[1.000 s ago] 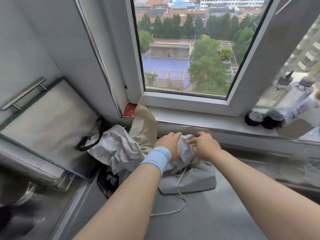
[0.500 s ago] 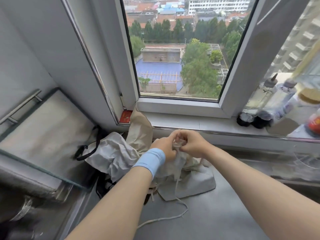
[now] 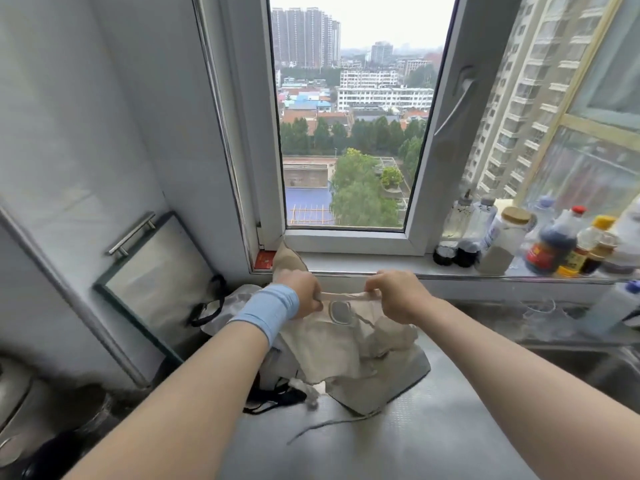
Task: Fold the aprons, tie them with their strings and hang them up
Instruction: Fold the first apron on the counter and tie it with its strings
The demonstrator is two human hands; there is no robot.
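Both hands are up near the far edge of the table (image 3: 433, 448), just below the window (image 3: 346, 133). The left hand (image 3: 302, 293), w/ a blue wristband (image 3: 266, 311), pinches one end of the top hem of the beige apron (image 3: 332, 344). The right hand (image 3: 398, 296) pinches the other end, fingers curled over it. The hem is taut & roughly level btwn them, lifted off the table. The rest of the apron hangs from it, crumpled, w/ a round grey mark just under the hem's middle. Its lower part is bunched on the pile below.

Under it a grey cloth (image 3: 391, 386) lies flat on the table, one corner toward the near edge. Can't tell if it's a second apron. A thin string (image 3: 325, 426) trails from the pile over bare metal toward the near edge. Black straps (image 3: 273, 398) lie at the pile's left side, touching the table. More crumpled pale fabric (image 3: 221, 318) sits behind the left wrist.

At the far-left corner a glass panel (image 3: 156, 282) leans tilted against the wall, metal handle near its top.

Along the sill past the far-right edge stands a row of bottles (image 3: 550, 244) & jars, upright, packed close.
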